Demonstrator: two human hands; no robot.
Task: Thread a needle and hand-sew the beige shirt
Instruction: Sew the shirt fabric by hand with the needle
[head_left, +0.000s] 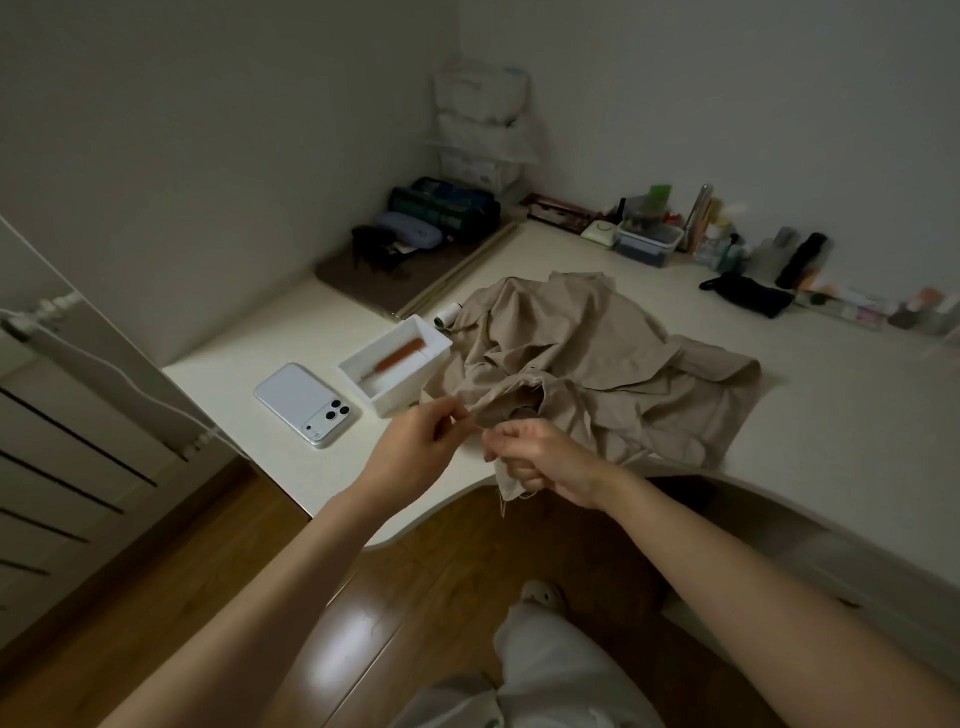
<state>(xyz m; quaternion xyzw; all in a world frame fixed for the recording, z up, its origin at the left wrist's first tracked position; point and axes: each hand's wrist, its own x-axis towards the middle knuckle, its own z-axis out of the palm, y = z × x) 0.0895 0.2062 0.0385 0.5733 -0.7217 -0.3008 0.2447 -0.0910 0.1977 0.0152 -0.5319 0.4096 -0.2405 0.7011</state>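
The beige shirt (597, 353) lies crumpled on the desk (831, 405), its near hem hanging over the front edge. The left hand (415, 447) pinches that hem between thumb and fingertips. Just beside it, the right hand (540, 457) curls its fingers round the hanging cloth. Left of the shirt and touching it sits a white box (410, 389), a phone (301, 402) beyond it. A spool (448, 313) rests at the shirt's far-left edge.

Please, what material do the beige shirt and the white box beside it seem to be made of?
The shirt: looks like thin matte woven cloth, maybe cotton; it creases softly and frays at the edge. The box: probably smooth white plastic; thin stiff walls, even colour.
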